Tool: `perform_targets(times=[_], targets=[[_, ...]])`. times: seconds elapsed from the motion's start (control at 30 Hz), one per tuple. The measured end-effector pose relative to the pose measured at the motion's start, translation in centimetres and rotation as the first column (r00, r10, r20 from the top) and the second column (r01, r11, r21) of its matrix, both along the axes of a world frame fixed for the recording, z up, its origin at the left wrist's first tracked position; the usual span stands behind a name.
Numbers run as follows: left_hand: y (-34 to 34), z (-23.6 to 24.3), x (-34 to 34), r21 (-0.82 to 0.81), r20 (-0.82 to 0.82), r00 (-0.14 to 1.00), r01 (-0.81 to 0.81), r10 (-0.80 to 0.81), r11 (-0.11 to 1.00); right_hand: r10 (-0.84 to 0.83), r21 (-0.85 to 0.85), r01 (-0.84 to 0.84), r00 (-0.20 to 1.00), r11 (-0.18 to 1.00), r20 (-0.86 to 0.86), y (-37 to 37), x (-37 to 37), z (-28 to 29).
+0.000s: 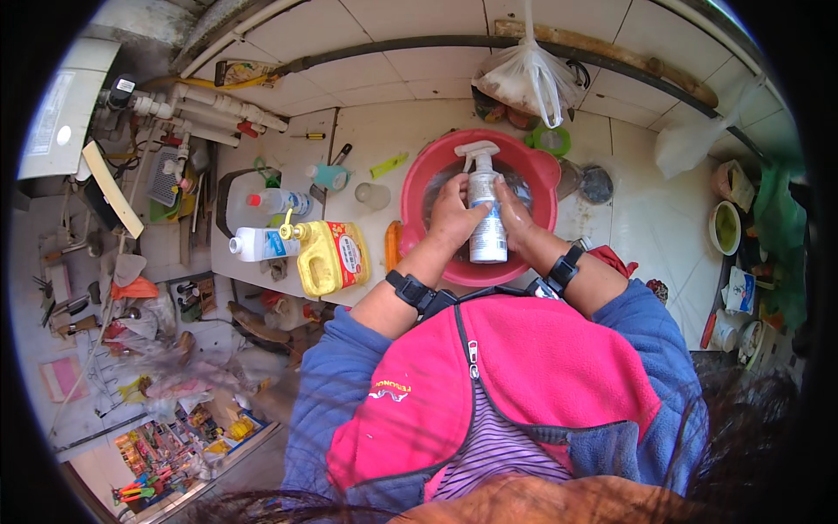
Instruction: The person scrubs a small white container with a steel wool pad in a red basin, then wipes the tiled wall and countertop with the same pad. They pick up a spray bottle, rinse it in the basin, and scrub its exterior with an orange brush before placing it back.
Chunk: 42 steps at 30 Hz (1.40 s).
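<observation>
A white spray bottle with a trigger head is held over a red plastic basin, its trigger end pointing to the far side. My left hand grips the bottle's left side, fingers wrapped partly behind it. On the other side my right hand presses against the bottle, its fingers closed along it. Inside the basin, behind the bottle and hands, something dark and shiny shows in part; I cannot make out what it is.
Left of the basin stand a yellow pump jug, a white bottle, a clear bottle with a red cap and a cup. A white plastic bag hangs beyond the basin. A round dark lid lies to the right.
</observation>
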State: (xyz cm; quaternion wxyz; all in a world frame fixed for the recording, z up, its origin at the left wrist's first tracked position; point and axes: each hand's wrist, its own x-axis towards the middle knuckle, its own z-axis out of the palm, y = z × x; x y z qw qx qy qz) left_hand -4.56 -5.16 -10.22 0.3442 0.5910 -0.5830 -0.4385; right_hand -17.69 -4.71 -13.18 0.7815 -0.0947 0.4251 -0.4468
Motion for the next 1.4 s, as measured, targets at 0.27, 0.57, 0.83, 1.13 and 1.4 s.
perform_targets(times=[0.27,0.57,0.83,1.13,1.4], targets=[[0.4,-0.7,-0.1,0.159,-0.155,0.982,-0.086,0.111,0.984,-0.011,-0.249,-0.082,0.937,0.965,-0.349,-0.4,0.2,-1.6],[-0.7,-2.4,1.2,0.157,-0.267,0.925,-0.235,0.27,0.959,0.139,-0.435,-0.186,0.981,0.881,-0.138,1.6,0.8,1.7],[-0.9,-7.0,2.9,0.148,-0.116,0.9,-0.404,0.421,0.903,0.056,-0.165,-0.059,0.998,0.985,-0.022,1.0,-1.1,1.1],[-0.4,-0.6,2.9,0.412,-0.636,0.764,0.212,0.113,0.886,-0.003,-0.202,-0.004,0.999,0.979,-0.035,0.8,-1.5,1.0],[-0.3,0.2,0.2,0.322,-0.451,0.888,0.071,0.087,0.944,0.106,-0.37,-0.155,0.983,0.916,-0.149,1.0,-0.5,-0.9]])
